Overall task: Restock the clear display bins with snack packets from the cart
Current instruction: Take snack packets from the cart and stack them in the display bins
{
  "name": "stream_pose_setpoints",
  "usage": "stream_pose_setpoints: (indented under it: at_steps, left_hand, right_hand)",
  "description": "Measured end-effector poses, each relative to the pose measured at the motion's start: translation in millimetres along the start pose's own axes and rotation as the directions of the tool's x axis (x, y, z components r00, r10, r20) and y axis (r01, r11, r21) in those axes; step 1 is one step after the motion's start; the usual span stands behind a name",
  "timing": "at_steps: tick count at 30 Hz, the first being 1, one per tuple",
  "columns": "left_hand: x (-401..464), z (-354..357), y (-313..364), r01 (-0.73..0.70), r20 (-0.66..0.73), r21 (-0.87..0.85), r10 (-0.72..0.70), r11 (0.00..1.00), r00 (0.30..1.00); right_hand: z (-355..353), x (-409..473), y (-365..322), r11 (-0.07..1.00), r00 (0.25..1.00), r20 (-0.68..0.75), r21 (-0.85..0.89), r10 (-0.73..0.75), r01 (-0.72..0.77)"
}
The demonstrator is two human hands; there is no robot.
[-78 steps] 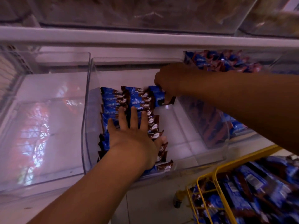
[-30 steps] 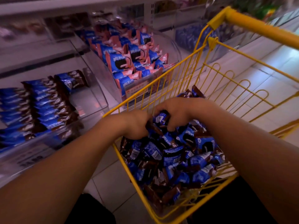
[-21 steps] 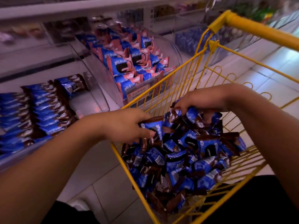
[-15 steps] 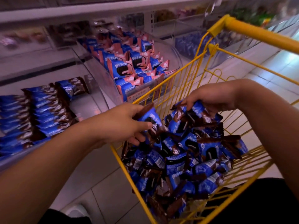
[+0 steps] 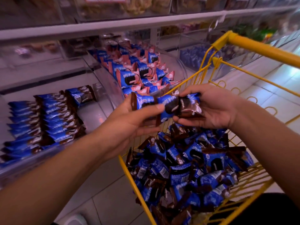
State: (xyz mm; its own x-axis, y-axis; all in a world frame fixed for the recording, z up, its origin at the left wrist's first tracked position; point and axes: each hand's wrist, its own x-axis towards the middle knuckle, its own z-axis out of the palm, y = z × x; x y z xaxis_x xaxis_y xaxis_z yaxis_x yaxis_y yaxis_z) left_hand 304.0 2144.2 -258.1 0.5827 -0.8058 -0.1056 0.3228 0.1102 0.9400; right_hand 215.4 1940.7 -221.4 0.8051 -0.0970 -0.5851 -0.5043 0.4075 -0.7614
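Observation:
My left hand (image 5: 129, 120) grips blue-and-brown snack packets (image 5: 146, 102) above the cart's left rim. My right hand (image 5: 214, 108) pinches another packet (image 5: 189, 105) of the same kind, touching the ones in the left hand. Below them the yellow wire cart (image 5: 259, 51) holds a heap of loose packets (image 5: 186, 169). On the left, a clear display bin (image 5: 103, 82) contains neat rows of the same packets (image 5: 48, 120), with bare floor at its right side.
A second clear bin (image 5: 178, 65) behind the cart's corner is full of blue-and-pink packets (image 5: 138, 70). A white shelf edge (image 5: 113, 26) runs above, with more bins of snacks over it. Pale floor tiles (image 5: 103, 184) lie between shelf and cart.
Both hands left the bin, dug into the cart's heap, and have now risen above it with packets held together.

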Motion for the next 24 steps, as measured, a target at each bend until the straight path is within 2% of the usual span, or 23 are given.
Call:
stream_pose_setpoints:
  at_steps: [4, 7, 9, 12, 16, 19, 21, 24]
  left_hand:
    - [1, 4, -5, -0.179, -0.114, 0.104, 0.191, 0.978, 0.975]
    - [2, 1, -1, -0.239, -0.186, 0.112, 0.256, 0.965, 0.949]
    - [2, -2, 3, -0.255, -0.209, 0.135, 0.280, 0.957, 0.937]
    - [0, -3, 4, -0.247, -0.207, 0.172, 0.280, 0.954, 0.937]
    - [-1, -2, 4, -0.221, -0.175, 0.196, 0.256, 0.955, 0.951]
    - [0, -1, 3, -0.204, -0.157, 0.194, 0.236, 0.960, 0.959]
    - [1, -2, 3, -0.187, -0.155, 0.169, 0.213, 0.968, 0.965]
    - [2, -3, 5, -0.154, -0.159, 0.112, 0.171, 0.982, 0.972]
  right_hand:
    - [17, 1, 5, 1.000, 0.996, 0.089, -0.026, 0.008, -0.006]
    - [15, -4, 3, 0.990, 0.986, 0.098, -0.030, -0.135, 0.138]
    - [13, -8, 4, 0.954, 0.963, 0.086, -0.133, -0.257, 0.267]
    - [15, -10, 7, 0.883, 0.925, 0.034, -0.288, -0.379, 0.372]
    - [17, -9, 8, 0.837, 0.865, -0.005, -0.251, -0.503, 0.485]
    - [20, -8, 9, 0.820, 0.834, 0.018, -0.175, -0.552, 0.546]
    - [21, -9, 11, 0.772, 0.807, 0.049, -0.261, -0.589, 0.579]
    - [20, -15, 12, 0.644, 0.750, 0.101, -0.446, -0.654, 0.622]
